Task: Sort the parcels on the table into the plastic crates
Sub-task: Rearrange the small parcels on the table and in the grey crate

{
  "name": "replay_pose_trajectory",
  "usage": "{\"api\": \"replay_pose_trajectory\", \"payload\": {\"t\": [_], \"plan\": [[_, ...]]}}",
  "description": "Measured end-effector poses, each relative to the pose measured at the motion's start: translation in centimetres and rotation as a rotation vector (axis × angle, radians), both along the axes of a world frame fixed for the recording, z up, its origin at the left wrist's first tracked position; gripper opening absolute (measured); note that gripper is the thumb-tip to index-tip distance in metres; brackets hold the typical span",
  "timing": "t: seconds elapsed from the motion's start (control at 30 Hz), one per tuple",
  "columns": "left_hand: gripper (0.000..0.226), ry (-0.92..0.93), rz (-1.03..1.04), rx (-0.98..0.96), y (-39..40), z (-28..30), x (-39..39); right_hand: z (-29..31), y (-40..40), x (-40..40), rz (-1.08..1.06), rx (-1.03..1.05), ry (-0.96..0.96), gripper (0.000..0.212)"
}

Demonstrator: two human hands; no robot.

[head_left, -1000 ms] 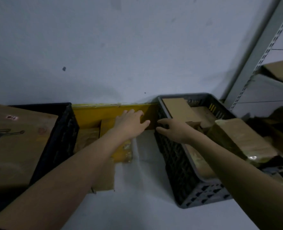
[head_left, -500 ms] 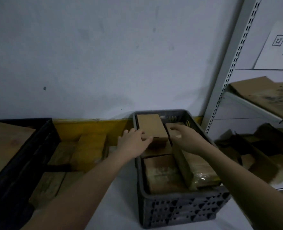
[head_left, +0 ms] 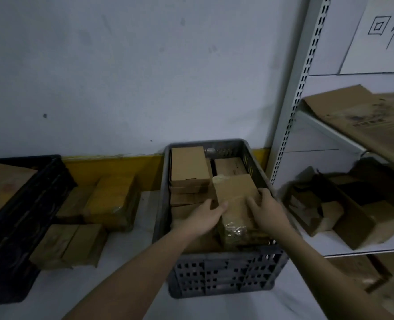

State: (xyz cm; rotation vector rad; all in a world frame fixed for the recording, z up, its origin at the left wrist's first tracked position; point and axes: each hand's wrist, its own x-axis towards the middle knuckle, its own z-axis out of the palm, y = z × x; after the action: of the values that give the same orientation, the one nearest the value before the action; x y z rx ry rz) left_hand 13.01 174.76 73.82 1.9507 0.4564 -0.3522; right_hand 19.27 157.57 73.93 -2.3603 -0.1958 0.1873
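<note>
At nine o'clock a black crate (head_left: 18, 227) stands on the desk (head_left: 131, 269), with parcels (head_left: 94, 218) lying on the desk just beside it. The left hand (head_left: 203, 219) reaches from six o'clock into the grey crate (head_left: 223, 273) at centre, forearm slanting up from the lower left. Its fingers are nearly straight and its thumb touches the left edge of a taped box (head_left: 236, 195) that lies tilted in the crate's right half. The right hand (head_left: 266, 210) comes in from five o'clock, its fingers spread and curled over the box's near right corner, gripping it. More boxes fill the crate toward twelve o'clock. At three o'clock a shelf (head_left: 330, 132) carries flattened cardboard.
</note>
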Motion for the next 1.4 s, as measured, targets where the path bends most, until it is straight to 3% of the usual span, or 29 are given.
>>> {"api": "replay_pose_trajectory", "payload": {"t": [0.23, 0.4, 0.6, 0.8, 1.03, 1.17, 1.4], "plan": [[0.081, -0.046, 0.183, -0.225, -0.9, -1.4, -0.4, -1.0, 0.4, 0.0, -0.08, 0.255, 0.087, 0.048], [0.076, -0.173, 0.199, -0.387, 0.0, 2.0, -0.2, 0.6, 1.7, 0.2, -0.109, 0.44, 0.027, 0.054], [0.078, -0.285, 0.356, -0.471, 4.2, 4.5, -0.7, 4.1, 5.2, 0.9, 0.084, 0.545, 0.037, 0.052], [0.069, -0.442, 0.656, -0.558, 10.5, 4.4, -2.4, 2.5, 8.0, 2.1, 0.149, 0.387, 0.065, 0.04], [0.053, -0.514, 0.77, -0.612, 17.8, 2.2, -3.7, -1.0, 10.0, 3.5, 0.144, 0.085, 0.074, 0.032], [0.046, -0.537, 0.792, -0.629, 20.9, 0.6, -4.6, -1.6, 12.2, 4.5, 0.132, 0.073, 0.042, 0.03], [0.048, -0.549, 0.784, -0.519, 25.1, -1.3, -3.5, -3.2, 16.3, 8.1, 0.016, 0.151, 0.096, 0.06]]}}
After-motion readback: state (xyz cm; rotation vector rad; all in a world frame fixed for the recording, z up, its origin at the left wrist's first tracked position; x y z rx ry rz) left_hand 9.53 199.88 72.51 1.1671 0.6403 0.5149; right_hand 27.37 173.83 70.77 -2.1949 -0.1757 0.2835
